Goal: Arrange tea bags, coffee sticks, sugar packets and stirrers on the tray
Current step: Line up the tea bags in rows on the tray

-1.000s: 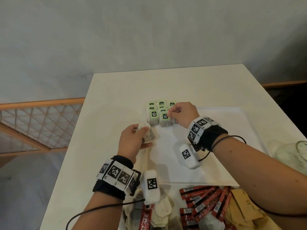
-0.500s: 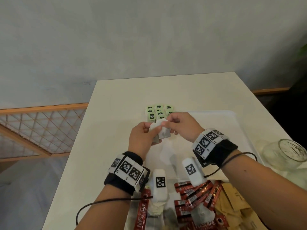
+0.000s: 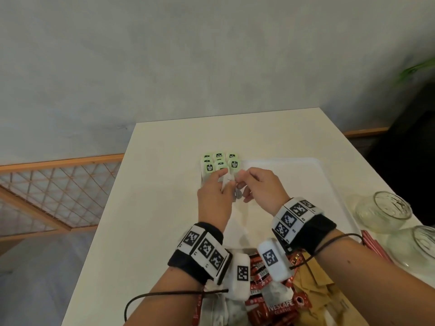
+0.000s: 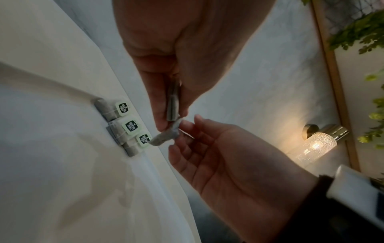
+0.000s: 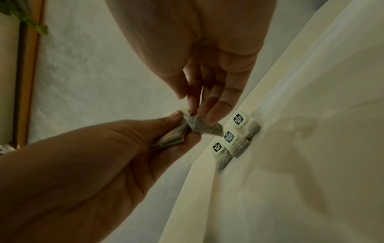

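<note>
Compared with half a second earlier, both hands are seen farther from the near edge of the table (image 3: 164,208), closer to the tea bag rows (image 3: 220,162); the bags held between them are now pulled apart rather than pressed together. One tea bag (image 4: 173,102) is pinched by the left hand (image 3: 213,201) between thumb and fingers. A second, crumpled tea bag (image 4: 165,137) is pinched at its top by the right hand (image 3: 261,191), thumb against fingertips, the other fingers loosely spread. The two bags touch at the fingertips, above the tray's far left corner.

The white tray (image 3: 306,184) is shown with the green-tagged tea bag rows laid at its far left corner, tags overhanging the rim. At the near edge of the table, a mixed heap is seen: red coffee sticks (image 3: 280,309), brown packets (image 3: 313,292) and loose tea bags (image 3: 276,295). Two glass jars (image 3: 386,211) are seen at the right edge of the table; their contents cannot be told.
</note>
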A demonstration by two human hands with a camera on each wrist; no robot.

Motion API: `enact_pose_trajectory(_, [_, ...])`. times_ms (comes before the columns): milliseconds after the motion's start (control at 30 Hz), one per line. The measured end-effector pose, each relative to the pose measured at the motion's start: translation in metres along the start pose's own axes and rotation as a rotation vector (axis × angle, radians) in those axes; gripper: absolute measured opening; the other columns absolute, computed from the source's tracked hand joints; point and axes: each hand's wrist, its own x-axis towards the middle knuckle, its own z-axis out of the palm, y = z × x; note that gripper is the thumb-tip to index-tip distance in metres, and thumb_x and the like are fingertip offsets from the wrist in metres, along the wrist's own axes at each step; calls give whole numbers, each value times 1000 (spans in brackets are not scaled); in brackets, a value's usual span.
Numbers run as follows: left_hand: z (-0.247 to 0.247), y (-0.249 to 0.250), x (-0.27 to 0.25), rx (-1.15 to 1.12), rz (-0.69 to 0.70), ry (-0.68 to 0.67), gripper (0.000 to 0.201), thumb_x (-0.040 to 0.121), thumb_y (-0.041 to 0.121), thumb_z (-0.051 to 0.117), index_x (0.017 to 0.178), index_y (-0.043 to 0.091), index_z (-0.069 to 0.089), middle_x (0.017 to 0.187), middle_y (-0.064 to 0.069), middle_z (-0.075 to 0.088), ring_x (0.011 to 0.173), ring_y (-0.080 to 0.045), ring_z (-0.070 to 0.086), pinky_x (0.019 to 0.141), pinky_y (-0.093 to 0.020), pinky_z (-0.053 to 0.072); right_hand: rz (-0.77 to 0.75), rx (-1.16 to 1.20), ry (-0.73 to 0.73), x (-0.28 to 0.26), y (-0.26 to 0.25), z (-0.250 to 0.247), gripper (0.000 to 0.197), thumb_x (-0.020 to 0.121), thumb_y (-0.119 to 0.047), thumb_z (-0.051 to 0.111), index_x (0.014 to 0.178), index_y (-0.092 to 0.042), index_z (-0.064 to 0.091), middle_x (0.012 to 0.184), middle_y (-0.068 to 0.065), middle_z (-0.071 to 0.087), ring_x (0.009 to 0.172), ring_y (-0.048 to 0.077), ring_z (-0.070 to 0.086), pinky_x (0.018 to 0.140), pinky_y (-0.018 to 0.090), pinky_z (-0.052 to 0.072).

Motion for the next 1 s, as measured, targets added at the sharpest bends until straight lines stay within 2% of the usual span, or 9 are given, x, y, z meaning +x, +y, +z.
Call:
enact_pose_trajectory(100, [0, 1, 1, -20, -24, -19, 35, 91, 25, 66, 126, 22, 60, 88, 0, 71, 70, -7, 64, 64, -8, 48, 6, 37, -17, -2, 1, -2, 32, 99, -27, 50, 87, -10, 74, 78, 6, 72, 58, 16, 63, 65, 39, 60])
enact_pose_trajectory(167, [-1, -2, 4, 0, -29, -19, 22, 91, 23, 66, 113, 24, 63, 79, 6, 66, 68, -9, 61, 59, -8, 45, 0, 16, -49, -2, 2, -5, 23, 95, -20, 56, 86, -10, 75, 77, 6, 71, 58, 15, 62, 64, 36, 59])
enact_pose_trajectory(233, [-2, -5, 6, -9, -47, -22, 10, 91, 18, 65, 99, 22, 63, 79, 6, 68, 73, -14, 63, 61, -14, 47, -8, -45, -30, 0, 6, -8, 11, 91, -18, 63, 89, -14, 73, 75, 0, 66, 57, 13, 59, 57, 30, 54])
enact_pose_trajectory(300, [-2, -9, 9, -37, -68, -49, 8, 90, 16, 65, 98, 18, 64, 80, 5, 69, 74, -13, 64, 64, -20, 49, -5, -69, -2, 5, 11, -10, 6, 89, -23, 67, 94, -19, 67, 79, -3, 62, 58, 14, 59, 51, 27, 48])
enact_pose_trajectory(433, [-4, -16, 12, -85, -118, -140, 7, 91, 16, 64, 98, 18, 65, 81, 0, 71, 73, -17, 67, 67, -30, 57, 11, -62, -108, 18, 21, -11, 7, 92, -17, 65, 87, -13, 68, 73, 1, 65, 60, 15, 60, 53, 29, 50])
enact_pose_trajectory(633, [-18, -29, 29, -147, -208, -99, 20, 86, 26, 60, 86, 7, 68, 78, -10, 73, 72, -30, 68, 78, -51, 58, 141, -279, -149, 55, 39, -15, 10, 90, -21, 67, 88, -13, 73, 65, 2, 68, 56, 15, 62, 59, 21, 54])
enact_pose_trajectory(733, [-26, -35, 39, -126, -201, -61, 21, 86, 31, 62, 87, 13, 72, 79, -5, 72, 76, -23, 66, 77, -40, 57, 99, -318, -79, 74, 39, -14, 8, 90, -20, 68, 87, -14, 72, 66, 0, 68, 54, 11, 63, 51, 11, 48])
enact_pose_trajectory(833, [-33, -42, 48, -99, -208, -24, 16, 93, 25, 61, 93, 18, 75, 85, 4, 73, 76, -9, 63, 68, -21, 46, 80, -271, -34, 89, 39, -11, 9, 89, -19, 69, 90, -10, 72, 71, 7, 71, 59, 17, 66, 57, 17, 54])
enact_pose_trajectory(1000, [-39, -55, 59, -123, -285, 1, 18, 92, 25, 60, 97, 21, 77, 97, 8, 75, 96, -13, 67, 84, -28, 52, 75, -194, -32, 101, 39, -2, 10, 89, -15, 68, 94, -7, 72, 74, 13, 72, 65, 24, 69, 62, 22, 58])
